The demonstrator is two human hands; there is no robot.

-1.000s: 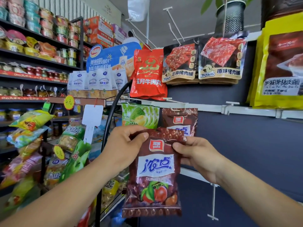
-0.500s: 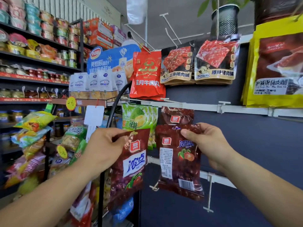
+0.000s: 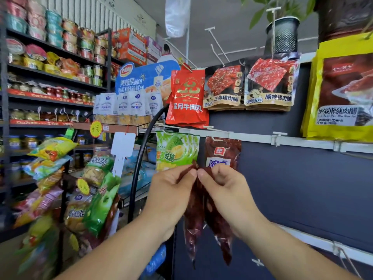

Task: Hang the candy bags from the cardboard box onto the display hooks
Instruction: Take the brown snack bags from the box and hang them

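Note:
My left hand (image 3: 171,188) pinches the top of a dark red candy bag (image 3: 192,225) that hangs edge-on below it. Beside it, my right hand (image 3: 224,184) pinches the top of a second dark red candy bag (image 3: 220,235), also edge-on. The two hands meet at the fingertips, just below a hook (image 3: 217,138) on the white rail where one matching dark red bag (image 3: 223,151) hangs. Green durian candy bags (image 3: 174,150) hang on the hook to its left. The cardboard box is out of view.
Red and black jerky packs (image 3: 248,83) hang on the upper row, with a large yellow pack (image 3: 341,93) at the right. A rack of snack bags (image 3: 52,178) stands at the left. Empty hooks (image 3: 343,253) stick out of the lower rail (image 3: 314,239) on the dark wall.
The two bags, held apart and facing me half a second ago, have swung edge-on as my hands came together and rose toward the hook with the matching bag.

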